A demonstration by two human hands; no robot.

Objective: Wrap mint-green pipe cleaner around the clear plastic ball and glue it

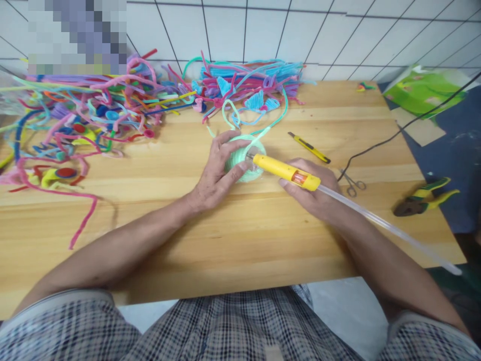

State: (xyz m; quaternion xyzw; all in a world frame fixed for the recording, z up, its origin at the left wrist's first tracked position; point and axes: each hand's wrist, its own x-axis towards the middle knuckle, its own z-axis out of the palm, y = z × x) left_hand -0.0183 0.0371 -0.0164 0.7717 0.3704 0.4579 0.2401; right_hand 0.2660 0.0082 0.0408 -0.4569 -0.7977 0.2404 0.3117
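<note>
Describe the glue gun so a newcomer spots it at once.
Over the wooden table, find the right hand. The glue gun is the yellow tool in it, nose at the green coil. Unlike the knife and pliers, a long clear rod juts from its back.

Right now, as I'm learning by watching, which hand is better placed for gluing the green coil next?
Probably the right hand: it holds the glue gun, pointed at the green coil. The left hand seems busy steadying that coil.
</note>
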